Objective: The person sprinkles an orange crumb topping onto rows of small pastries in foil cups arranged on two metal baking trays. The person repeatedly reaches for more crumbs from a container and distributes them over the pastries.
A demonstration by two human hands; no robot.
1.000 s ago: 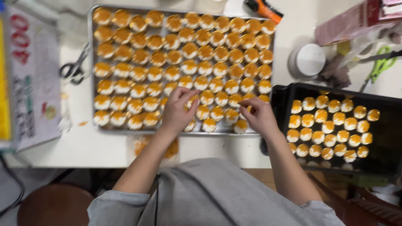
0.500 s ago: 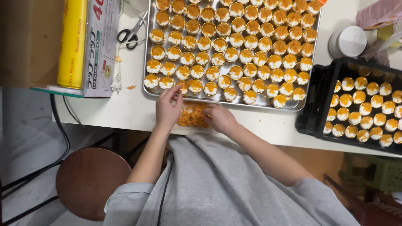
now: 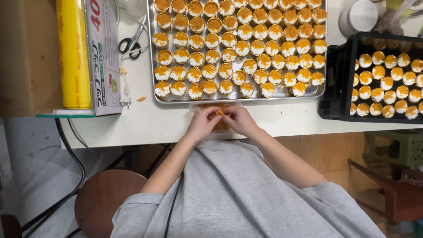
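My left hand (image 3: pixel 202 125) and my right hand (image 3: pixel 239 120) meet at the table's front edge, fingertips together over a small clear container of orange filling (image 3: pixel 220 124). Both hands pinch at the orange stuff; how much each holds is hidden by the fingers. Just beyond them lies a metal tray (image 3: pixel 152 66) packed with rows of small white cups topped with orange filling (image 3: pixel 224 70). The nearest row of cups sits a short way from my fingertips.
A black crate (image 3: pixel 337 83) with several more topped cups stands at the right. Scissors (image 3: pixel 131 42) lie left of the tray, beside a yellow roll in a long box (image 3: pixel 74 53). A white lidded tub (image 3: pixel 358 16) sits at the back right. A round wooden stool (image 3: pixel 103 202) stands below left.
My hands have pulled back from the tray's near rows to the container at the table edge and come together over it. The view has shifted toward me.
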